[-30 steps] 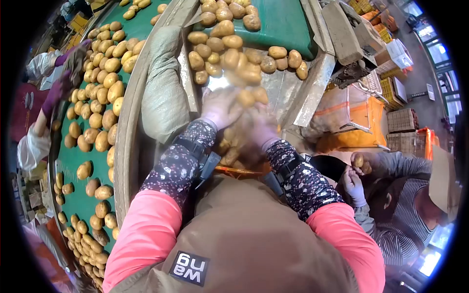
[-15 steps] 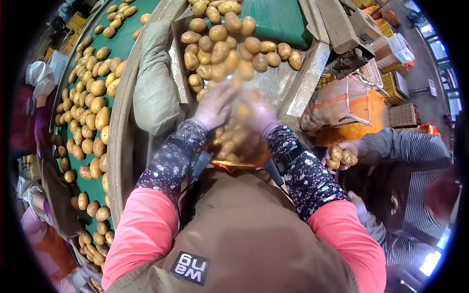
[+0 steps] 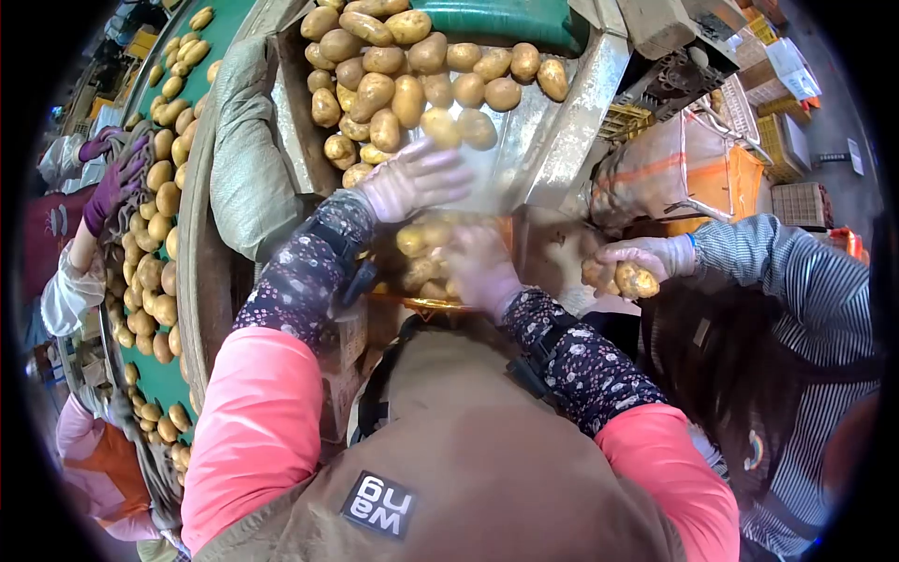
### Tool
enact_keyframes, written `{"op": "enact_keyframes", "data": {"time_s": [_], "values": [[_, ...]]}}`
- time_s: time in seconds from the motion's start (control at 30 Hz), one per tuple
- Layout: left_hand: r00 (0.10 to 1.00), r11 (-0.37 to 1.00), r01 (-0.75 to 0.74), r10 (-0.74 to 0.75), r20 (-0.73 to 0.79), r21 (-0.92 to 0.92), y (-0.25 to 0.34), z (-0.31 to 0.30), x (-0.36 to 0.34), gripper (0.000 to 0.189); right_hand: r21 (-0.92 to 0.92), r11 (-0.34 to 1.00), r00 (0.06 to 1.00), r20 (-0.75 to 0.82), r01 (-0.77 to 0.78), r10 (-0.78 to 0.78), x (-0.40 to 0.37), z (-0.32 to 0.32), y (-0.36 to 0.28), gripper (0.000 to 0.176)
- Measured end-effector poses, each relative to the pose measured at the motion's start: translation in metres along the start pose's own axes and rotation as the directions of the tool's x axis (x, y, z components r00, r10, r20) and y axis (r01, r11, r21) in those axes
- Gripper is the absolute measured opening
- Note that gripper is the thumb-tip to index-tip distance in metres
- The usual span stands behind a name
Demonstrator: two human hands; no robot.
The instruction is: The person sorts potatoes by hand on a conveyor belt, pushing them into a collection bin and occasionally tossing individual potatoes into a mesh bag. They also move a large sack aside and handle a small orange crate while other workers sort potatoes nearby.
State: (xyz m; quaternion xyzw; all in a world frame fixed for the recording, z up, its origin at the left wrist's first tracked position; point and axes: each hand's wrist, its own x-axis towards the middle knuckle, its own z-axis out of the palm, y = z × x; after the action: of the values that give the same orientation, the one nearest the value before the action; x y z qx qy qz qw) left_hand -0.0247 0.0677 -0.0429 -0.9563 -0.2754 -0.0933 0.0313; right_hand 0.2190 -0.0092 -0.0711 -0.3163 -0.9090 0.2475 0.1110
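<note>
Left hand [image 3: 417, 178]: gloved, fingers spread flat on the steel chute [image 3: 562, 122], tips at the lower edge of the potato pile [image 3: 393, 80] — pinching nothing.
Right hand [image 3: 479, 267]: lower, just beside the left, palm down over loose potatoes [image 3: 417, 242] at the orange bag mouth [image 3: 426, 303]. It's blurred, so I cannot tell whether the fingers close on one or only push.
Change: a second ago both hands were bunched at the chute's lip in one blurred rake. Now they have split — left gone up to the pile, right dropped to the bag.
Reading: one batch looks pulled down, with the left now at fresh stock. I judge the filling mid-cycle, not finished.
Potatoes: the bulk is heaped on the chute below the upper green belt [image 3: 506, 14], with a few between my hands. More ride the long green belt [image 3: 154, 384] on my left.
Nearby: a co-worker's gloved hand [image 3: 655, 255] on my right has come up holding small potatoes [image 3: 627, 278]. A purple-gloved hand [image 3: 114, 183] works the long belt. A grey sack [image 3: 245, 140] lies between that belt and the chute.
</note>
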Motion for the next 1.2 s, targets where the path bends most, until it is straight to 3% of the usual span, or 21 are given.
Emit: {"op": "enact_keyframes", "data": {"time_s": [0.13, 0.17, 0.2, 0.3, 0.4, 0.5, 0.6, 0.63, 0.73, 0.77, 0.87, 0.9, 1.0, 1.1, 1.2], "values": [[0.995, 0.995, -0.095, 0.095, 0.036, -0.005, -0.003, 0.003, 0.01, 0.072, 0.057, 0.998, 0.997, -0.069, 0.036, -0.032, -0.006, 0.002, -0.009, 0.041], [0.989, 0.993, -0.115, 0.114, 0.093, 0.008, -0.007, 0.004, 0.013, 0.058, 0.083, 0.996, 0.992, -0.121, 0.044, -0.034, 0.0, 0.002, -0.011, 0.042], [0.985, 0.991, -0.132, 0.13, 0.117, 0.009, -0.009, 0.001, 0.015, 0.057, 0.108, 0.993, 0.984, -0.172, 0.054, -0.035, 0.008, 0.005, -0.015, 0.043], [0.973, 0.977, -0.199, 0.187, 0.137, 0.075, -0.013, -0.002, 0.019, 0.056, 0.079, 0.969, 0.97, -0.052, -0.235, 0.239, 0.03, 0.018, -0.028, 0.059], [0.978, 0.98, -0.192, 0.196, 0.071, -0.056, -0.015, 0.001, 0.022, 0.058, -0.018, 0.943, 0.942, -0.059, -0.333, 0.332, 0.04, 0.033, -0.034, 0.061], [0.979, 0.981, -0.175, 0.183, 0.093, -0.089, -0.016, 0.003, 0.025, 0.051, 0.027, 0.951, 0.95, -0.049, -0.308, 0.309, 0.044, 0.042, -0.037, 0.049], [0.974, 0.974, -0.226, 0.225, 0.039, 0.03, -0.019, 0.003, 0.023, 0.042, 0.012, 0.97, 0.969, 0.039, -0.244, 0.243, 0.042, 0.054, -0.043, 0.037], [0.981, 0.977, -0.181, 0.187, 0.042, -0.115, -0.018, -0.002, 0.022, 0.041, 0.004, 0.977, 0.974, 0.086, -0.212, 0.211, 0.04, 0.057, -0.046, 0.033], [0.983, 0.977, -0.184, 0.185, -0.007, -0.107, -0.019, -0.007, 0.022, 0.041, 0.121, 0.992, 0.998, -0.056, 0.033, -0.026, 0.036, 0.065, -0.06, 0.023], [0.983, 0.98, -0.177, 0.18, 0.025, -0.092, -0.018, -0.007, 0.022, 0.043, 0.191, 0.981, 0.992, -0.126, 0.034, -0.01, 0.034, 0.064, -0.059, 0.022], [0.982, 0.986, -0.147, 0.155, 0.106, -0.081, -0.014, -0.004, 0.02, 0.046, -0.075, 0.94, 0.938, 0.079, -0.332, 0.338, 0.05, 0.041, -0.054, 0.016], [0.982, 0.985, -0.137, 0.149, 0.115, -0.105, -0.013, -0.003, 0.02, 0.046, 0.045, 0.912, 0.909, 0.115, -0.407, 0.4, 0.048, 0.057, -0.036, 0.017], [0.984, 0.987, -0.144, 0.149, 0.092, -0.068, -0.019, 0.009, 0.022, 0.049, 0.016, 0.907, 0.878, 0.258, -0.421, 0.403, 0.061, 0.053, -0.022, 0.018], [0.984, 0.988, -0.149, 0.152, 0.094, -0.041, -0.02, 0.006, 0.024, 0.049, 0.046, 0.832, 0.793, 0.335, -0.553, 0.508, 0.072, 0.046, -0.026, 0.019], [0.983, 0.989, -0.131, 0.138, 0.121, -0.065, -0.018, -0.003, 0.024, 0.046, -0.002, 0.876, 0.859, 0.197, -0.482, 0.473, 0.083, 0.058, -0.022, 0.021]]}}
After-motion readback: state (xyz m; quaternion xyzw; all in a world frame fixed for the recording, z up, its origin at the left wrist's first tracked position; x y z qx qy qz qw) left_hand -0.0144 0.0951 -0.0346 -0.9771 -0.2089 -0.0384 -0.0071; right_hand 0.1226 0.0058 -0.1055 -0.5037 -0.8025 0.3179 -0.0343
